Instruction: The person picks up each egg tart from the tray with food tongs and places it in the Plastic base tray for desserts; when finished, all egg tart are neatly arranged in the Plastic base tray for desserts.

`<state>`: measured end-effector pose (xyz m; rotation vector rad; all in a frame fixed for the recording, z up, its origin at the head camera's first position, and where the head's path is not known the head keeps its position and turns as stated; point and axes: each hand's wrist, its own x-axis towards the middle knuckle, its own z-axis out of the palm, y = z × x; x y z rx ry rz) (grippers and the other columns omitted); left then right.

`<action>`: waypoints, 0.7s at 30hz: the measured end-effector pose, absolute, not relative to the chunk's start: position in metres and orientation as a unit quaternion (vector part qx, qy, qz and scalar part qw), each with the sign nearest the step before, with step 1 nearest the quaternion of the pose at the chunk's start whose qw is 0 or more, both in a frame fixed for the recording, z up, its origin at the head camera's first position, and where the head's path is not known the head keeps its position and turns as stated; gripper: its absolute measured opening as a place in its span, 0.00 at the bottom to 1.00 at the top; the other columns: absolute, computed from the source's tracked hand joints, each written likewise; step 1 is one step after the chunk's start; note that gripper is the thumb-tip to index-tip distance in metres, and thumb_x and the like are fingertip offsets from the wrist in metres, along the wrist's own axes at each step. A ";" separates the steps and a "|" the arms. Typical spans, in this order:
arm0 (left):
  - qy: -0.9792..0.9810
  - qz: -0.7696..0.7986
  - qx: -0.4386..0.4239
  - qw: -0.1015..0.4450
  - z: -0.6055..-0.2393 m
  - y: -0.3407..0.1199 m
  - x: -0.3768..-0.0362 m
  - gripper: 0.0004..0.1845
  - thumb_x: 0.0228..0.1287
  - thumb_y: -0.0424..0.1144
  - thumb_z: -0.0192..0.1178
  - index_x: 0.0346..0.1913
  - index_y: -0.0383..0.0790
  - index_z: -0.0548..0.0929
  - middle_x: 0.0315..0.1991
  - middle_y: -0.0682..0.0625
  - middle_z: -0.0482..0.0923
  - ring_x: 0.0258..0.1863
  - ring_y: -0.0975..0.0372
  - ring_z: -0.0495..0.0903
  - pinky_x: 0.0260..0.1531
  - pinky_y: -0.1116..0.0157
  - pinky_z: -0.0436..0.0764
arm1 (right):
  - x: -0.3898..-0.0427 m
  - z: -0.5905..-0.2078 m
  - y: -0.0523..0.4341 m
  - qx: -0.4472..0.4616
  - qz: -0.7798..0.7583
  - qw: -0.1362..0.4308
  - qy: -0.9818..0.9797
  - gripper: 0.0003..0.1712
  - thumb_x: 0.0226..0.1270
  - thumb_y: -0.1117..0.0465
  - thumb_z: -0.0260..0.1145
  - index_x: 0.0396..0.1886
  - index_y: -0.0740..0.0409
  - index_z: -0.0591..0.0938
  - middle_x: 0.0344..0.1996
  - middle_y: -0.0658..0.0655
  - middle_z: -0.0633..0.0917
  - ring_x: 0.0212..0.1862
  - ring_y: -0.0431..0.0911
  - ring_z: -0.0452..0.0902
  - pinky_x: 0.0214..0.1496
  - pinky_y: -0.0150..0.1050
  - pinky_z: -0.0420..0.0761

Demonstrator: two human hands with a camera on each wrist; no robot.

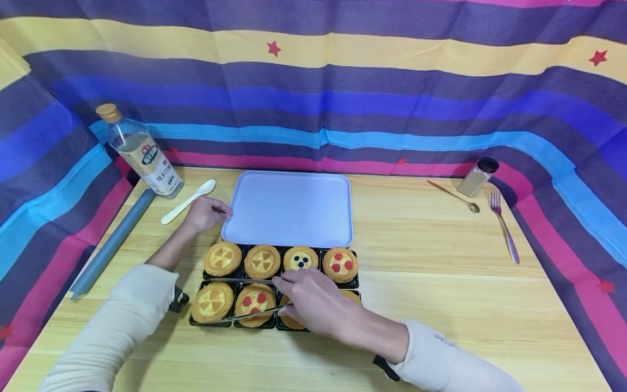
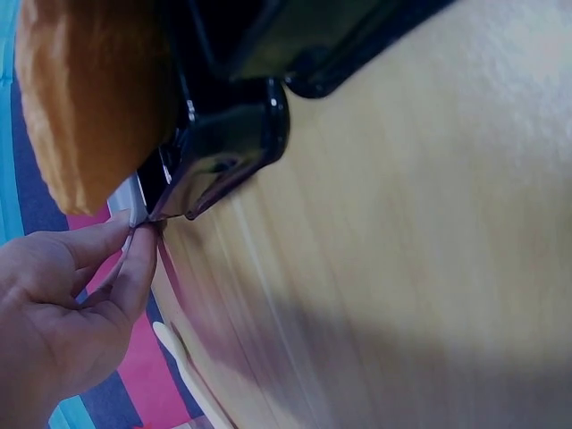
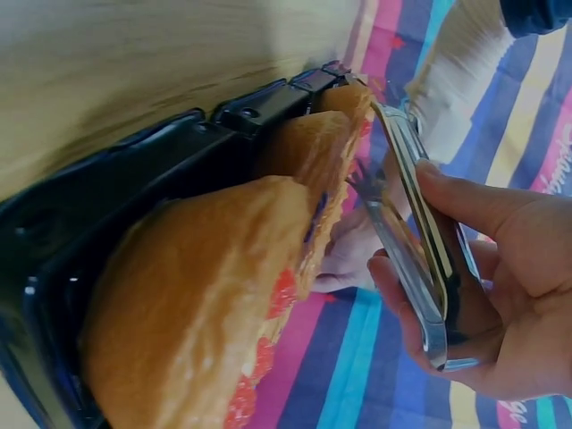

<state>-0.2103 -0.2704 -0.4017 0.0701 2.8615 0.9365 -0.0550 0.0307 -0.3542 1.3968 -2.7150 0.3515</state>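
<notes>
My left hand (image 1: 203, 214) pinches the left edge of a lavender rectangular tray (image 1: 294, 207), thumb against fingers. My right hand (image 1: 318, 302) holds metal tongs (image 3: 407, 277) with their arms spread apart, reaching leftward over the tarts. Below the tray, two rows of round tarts sit in black plastic holders (image 1: 234, 322). Some have pale wedge patterns, such as the tart at front left (image 1: 212, 302); others carry red dots, like the back right tart (image 1: 340, 264), and one back-row tart (image 1: 300, 258) has dark blue dots. My right hand covers part of the front row.
To the left stand a clear bottle (image 1: 147, 158) with a tan cap, a white spoon (image 1: 188, 201) and a grey-blue roll (image 1: 112, 245). On the right are a small black-capped jar (image 1: 474, 179), a thin gold spoon (image 1: 453, 195) and a fork (image 1: 503, 226). A striped cloth (image 1: 416, 114) encloses the wooden table.
</notes>
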 end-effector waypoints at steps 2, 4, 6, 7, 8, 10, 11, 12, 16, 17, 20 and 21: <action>0.949 0.309 0.024 0.063 -0.402 -0.270 -0.211 0.05 0.58 0.31 0.63 0.35 0.32 0.87 0.36 0.38 0.86 0.31 0.55 0.82 0.30 0.69 0.75 | -0.055 -0.353 0.030 0.456 0.111 0.034 -0.882 0.29 0.57 0.48 0.71 0.54 0.59 0.80 0.40 0.50 0.85 0.37 0.38 0.80 0.43 0.31 0.80; 0.949 0.309 0.024 0.063 -0.401 -0.270 -0.210 0.05 0.58 0.31 0.63 0.35 0.32 0.87 0.36 0.38 0.86 0.31 0.57 0.81 0.30 0.69 0.75 | -0.054 -0.352 0.029 0.457 0.111 0.032 -0.882 0.29 0.57 0.48 0.71 0.55 0.59 0.80 0.40 0.50 0.85 0.37 0.38 0.81 0.43 0.31 0.80; 0.949 0.309 0.024 0.062 -0.401 -0.270 -0.210 0.05 0.58 0.31 0.63 0.35 0.32 0.87 0.36 0.38 0.86 0.31 0.57 0.81 0.30 0.69 0.75 | -0.054 -0.351 0.030 0.455 0.111 0.031 -0.883 0.29 0.57 0.48 0.71 0.55 0.59 0.80 0.41 0.51 0.86 0.39 0.38 0.81 0.45 0.32 0.80; 0.949 0.308 0.025 0.061 -0.401 -0.270 -0.210 0.05 0.58 0.31 0.63 0.35 0.32 0.87 0.36 0.38 0.86 0.30 0.57 0.81 0.30 0.69 0.75 | -0.053 -0.350 0.031 0.453 0.113 0.029 -0.884 0.30 0.57 0.47 0.71 0.55 0.59 0.80 0.42 0.51 0.86 0.39 0.38 0.81 0.46 0.33 0.80; 0.949 0.308 0.024 0.061 -0.401 -0.270 -0.210 0.05 0.58 0.31 0.63 0.35 0.32 0.87 0.36 0.38 0.86 0.30 0.57 0.81 0.29 0.69 0.75 | -0.053 -0.350 0.032 0.450 0.116 0.026 -0.885 0.31 0.56 0.47 0.71 0.56 0.59 0.80 0.42 0.51 0.86 0.40 0.39 0.81 0.47 0.33 0.80; 0.949 0.308 0.024 0.059 -0.401 -0.270 -0.210 0.05 0.58 0.31 0.63 0.35 0.32 0.87 0.36 0.38 0.86 0.31 0.57 0.81 0.29 0.69 0.75 | -0.053 -0.348 0.035 0.445 0.125 0.022 -0.887 0.31 0.57 0.47 0.70 0.56 0.59 0.80 0.43 0.51 0.85 0.40 0.39 0.82 0.49 0.35 0.80; 0.949 0.307 0.025 0.058 -0.401 -0.270 -0.210 0.05 0.58 0.31 0.63 0.35 0.32 0.87 0.35 0.38 0.86 0.31 0.56 0.81 0.29 0.69 0.74 | -0.052 -0.347 0.038 0.441 0.131 0.020 -0.888 0.31 0.57 0.47 0.70 0.56 0.59 0.79 0.45 0.51 0.85 0.42 0.40 0.82 0.51 0.36 0.80; 0.950 0.307 0.025 0.058 -0.401 -0.269 -0.210 0.05 0.58 0.31 0.63 0.35 0.32 0.87 0.35 0.38 0.86 0.31 0.55 0.81 0.30 0.69 0.74 | -0.052 -0.346 0.041 0.437 0.136 0.018 -0.889 0.31 0.57 0.47 0.70 0.57 0.59 0.79 0.46 0.51 0.85 0.44 0.40 0.82 0.52 0.37 0.79; 0.950 0.307 0.024 0.058 -0.401 -0.269 -0.209 0.05 0.58 0.31 0.63 0.35 0.32 0.87 0.35 0.38 0.86 0.33 0.53 0.82 0.30 0.69 0.75 | -0.052 -0.344 0.060 0.432 0.178 0.021 -0.884 0.32 0.54 0.48 0.72 0.56 0.59 0.79 0.47 0.52 0.85 0.45 0.42 0.82 0.51 0.36 0.80; 0.950 0.307 0.024 0.058 -0.401 -0.269 -0.209 0.05 0.58 0.31 0.63 0.35 0.32 0.87 0.36 0.38 0.86 0.33 0.53 0.82 0.30 0.69 0.75 | -0.052 -0.344 0.066 0.429 0.186 0.023 -0.884 0.33 0.53 0.48 0.73 0.57 0.59 0.79 0.48 0.54 0.85 0.47 0.43 0.82 0.52 0.37 0.80; 0.949 0.307 0.023 0.061 -0.401 -0.269 -0.209 0.06 0.59 0.31 0.63 0.35 0.33 0.87 0.36 0.38 0.86 0.34 0.52 0.82 0.31 0.69 0.75 | -0.052 -0.344 0.086 0.410 0.211 0.020 -0.887 0.35 0.52 0.49 0.73 0.58 0.59 0.77 0.51 0.57 0.84 0.50 0.46 0.82 0.53 0.38 0.80; 0.949 0.308 0.022 0.063 -0.401 -0.269 -0.209 0.06 0.59 0.31 0.63 0.36 0.33 0.87 0.36 0.38 0.86 0.34 0.52 0.82 0.31 0.68 0.75 | -0.052 -0.344 0.093 0.397 0.218 0.015 -0.891 0.35 0.52 0.49 0.73 0.59 0.59 0.77 0.52 0.58 0.83 0.52 0.47 0.81 0.54 0.39 0.80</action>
